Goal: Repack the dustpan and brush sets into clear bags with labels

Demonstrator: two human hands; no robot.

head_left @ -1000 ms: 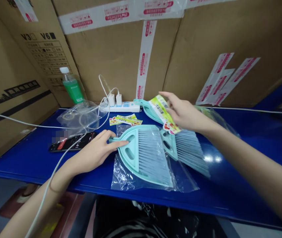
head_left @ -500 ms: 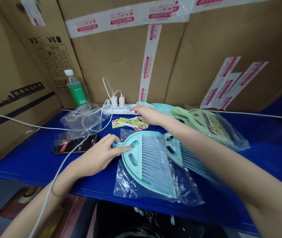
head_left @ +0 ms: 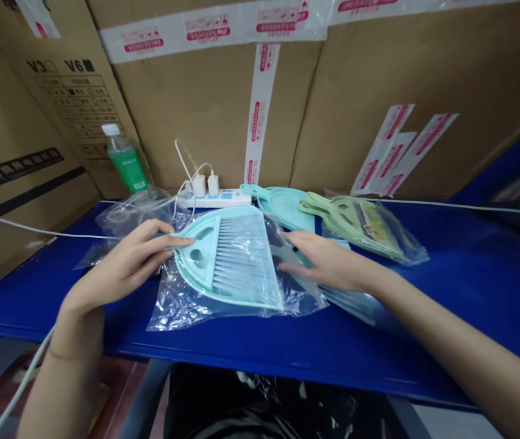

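My left hand (head_left: 147, 250) is closed around the handle of a light-blue dustpan and brush set (head_left: 200, 256), which lies in a clear plastic bag (head_left: 181, 314). The brush has pale bristles and faces up on the pan. At the bag's right side is my right hand (head_left: 324, 259), thumb and fingers apart, over a second light-blue brush (head_left: 351, 303) that it partly hides. Whether the fingertips touch the bag or that brush's handle, I cannot tell.
Behind lie a blue dustpan (head_left: 287, 204) and a bagged green dustpan set (head_left: 360, 225). A power strip (head_left: 227, 198) with chargers and a green-labelled bottle (head_left: 127, 161) stand near the cardboard boxes (head_left: 205, 110). A white cable crosses the blue table (head_left: 250, 341).
The bagged dustpan set has moved left and away from the table's front edge with my left hand. My right hand has come back from the colourful cards to the bag's right side.
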